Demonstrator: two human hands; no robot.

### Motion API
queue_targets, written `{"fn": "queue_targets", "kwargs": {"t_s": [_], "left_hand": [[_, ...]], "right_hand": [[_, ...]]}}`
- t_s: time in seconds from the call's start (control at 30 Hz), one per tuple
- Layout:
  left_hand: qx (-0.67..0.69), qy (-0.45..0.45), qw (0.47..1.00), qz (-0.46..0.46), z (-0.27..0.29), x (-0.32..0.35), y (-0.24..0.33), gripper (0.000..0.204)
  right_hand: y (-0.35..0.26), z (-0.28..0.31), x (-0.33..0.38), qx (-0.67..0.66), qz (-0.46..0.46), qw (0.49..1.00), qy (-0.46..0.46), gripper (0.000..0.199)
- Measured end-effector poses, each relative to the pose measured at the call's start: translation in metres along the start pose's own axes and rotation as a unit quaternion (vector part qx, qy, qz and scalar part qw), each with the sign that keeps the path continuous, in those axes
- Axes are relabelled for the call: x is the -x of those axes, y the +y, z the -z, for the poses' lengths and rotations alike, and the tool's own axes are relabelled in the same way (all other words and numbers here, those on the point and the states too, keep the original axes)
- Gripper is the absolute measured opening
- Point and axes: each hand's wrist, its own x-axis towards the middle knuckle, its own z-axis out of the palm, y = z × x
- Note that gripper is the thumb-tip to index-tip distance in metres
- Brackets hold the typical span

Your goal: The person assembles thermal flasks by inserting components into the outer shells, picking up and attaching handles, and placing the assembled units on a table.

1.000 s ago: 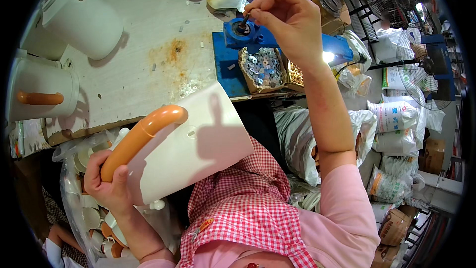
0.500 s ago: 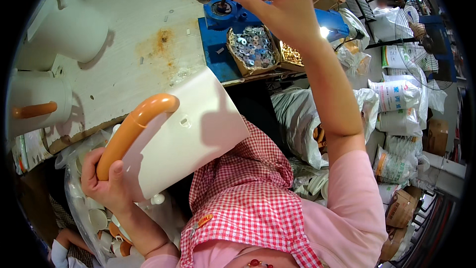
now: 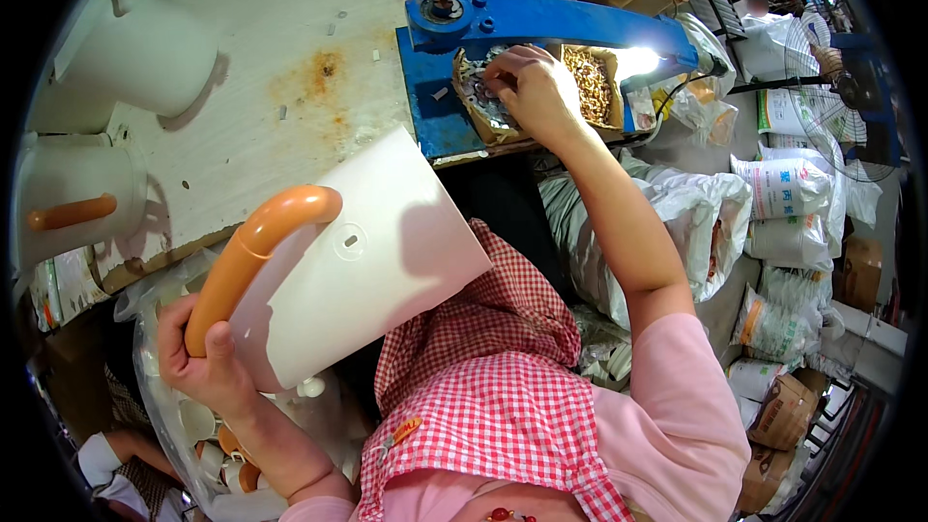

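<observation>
My left hand [image 3: 208,367] is wrapped round the lower end of an orange curved handle [image 3: 261,237]. The handle belongs to a white plastic pitcher [image 3: 333,304], which lies tilted over my lap with a small slotted round mark on its side. My right hand [image 3: 536,92] reaches into a cardboard box of metal washers [image 3: 476,85]. Its fingers are curled down among them, and the fingertips are partly hidden, so any washer held cannot be made out. Beside it is a second box with small brass-coloured parts [image 3: 590,87].
A blue machine arm [image 3: 570,19] with a lit lamp spans above both boxes. More white pitchers [image 3: 159,48] stand on the worktable [image 3: 261,159] at left. Lower left, a plastic-lined container holds white and orange parts [image 3: 232,469]. Sacks [image 3: 783,188] and a fan [image 3: 831,87] are at right.
My right hand has come down from the spindle of the blue machine into the washer box, its fingers now curled. The pitcher stays in my left hand, almost unmoved.
</observation>
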Motion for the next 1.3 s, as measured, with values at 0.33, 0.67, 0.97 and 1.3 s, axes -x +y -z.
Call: {"fn": "queue_targets", "kwargs": {"t_s": [0.33,0.67,0.97,1.3], "left_hand": [[0.005,-0.002,0.998,-0.069,0.005,-0.003,-0.012,0.048],[0.009,0.0,0.996,-0.094,0.002,-0.003,-0.01,0.046],[-0.012,0.002,0.994,-0.107,0.002,-0.002,-0.008,0.046],[0.0,0.009,0.994,-0.105,0.0,0.0,-0.007,0.049]], "right_hand": [[0.0,0.004,0.006,-0.06,-0.027,0.998,0.013,0.013],[0.003,0.002,0.002,-0.024,-0.001,1.0,-0.018,0.018],[0.01,0.011,0.01,-0.081,0.041,0.995,0.051,0.02],[-0.002,0.027,0.021,-0.213,-0.058,0.975,0.04,0.012]]}}
